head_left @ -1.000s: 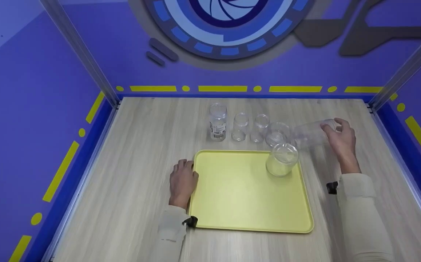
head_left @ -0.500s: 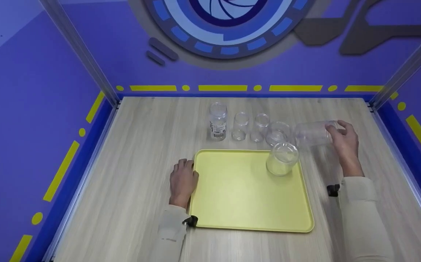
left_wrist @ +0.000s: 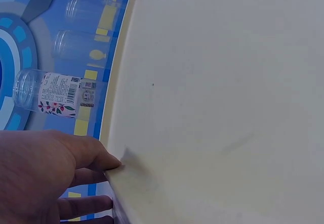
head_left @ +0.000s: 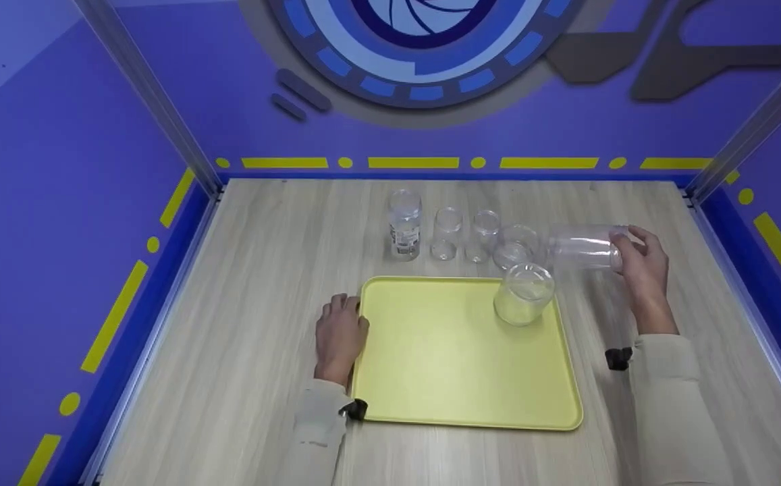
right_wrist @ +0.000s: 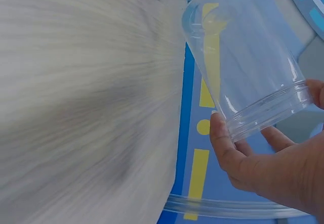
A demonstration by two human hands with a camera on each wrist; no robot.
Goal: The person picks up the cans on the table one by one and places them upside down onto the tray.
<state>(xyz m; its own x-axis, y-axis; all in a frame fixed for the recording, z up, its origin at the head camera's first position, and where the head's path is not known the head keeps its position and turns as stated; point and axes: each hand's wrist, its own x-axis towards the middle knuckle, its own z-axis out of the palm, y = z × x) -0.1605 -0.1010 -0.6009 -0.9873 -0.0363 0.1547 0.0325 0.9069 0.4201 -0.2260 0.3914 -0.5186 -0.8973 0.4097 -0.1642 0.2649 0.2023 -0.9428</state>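
Right of centre in the head view, the right hand (head_left: 645, 266) grips a large clear jar (head_left: 582, 248) by its ringed end; the jar now lies sideways and nearly level, whereas a second ago it slanted up towards the hand, which has shifted slightly right and down; whether it touches the squat jar (head_left: 517, 248) beside it is hard to tell; near centre, the left hand (head_left: 340, 337), unmoved, pinches the yellow tray (head_left: 458, 364) at its left edge.

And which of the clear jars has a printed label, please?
The clear, cylindrical, plastic-looking jar at the back row's left end, the only one showing a label.
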